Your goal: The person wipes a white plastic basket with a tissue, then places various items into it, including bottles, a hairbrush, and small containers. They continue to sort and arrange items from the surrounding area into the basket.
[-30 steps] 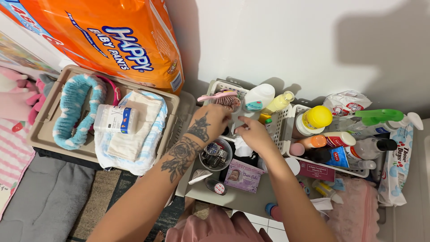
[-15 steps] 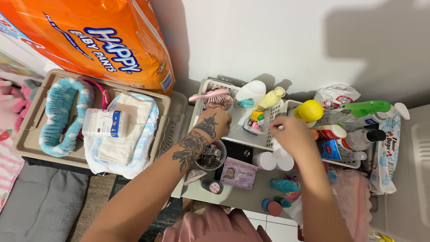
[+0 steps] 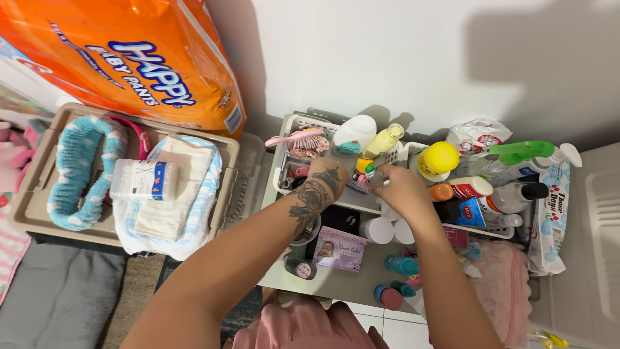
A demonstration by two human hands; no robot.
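White slatted plastic basket on the low tabletop, against the far wall; both my hands are inside it. Right hand pinches a small vial with a green cap over the basket's right half, fingers closed on the body just below the cap. Left hand is curled, knuckles up, beside it; can't tell if it grips anything. My read: vial is light, rigid, smooth plastic, so slippery and tip-prone. Best hold is a fingertip pinch mid-body, not by the cap. Neighbours crowd it: white bottle and pale yellow bottle just behind, pink hairbrush to the far left, yellow-capped jar right.
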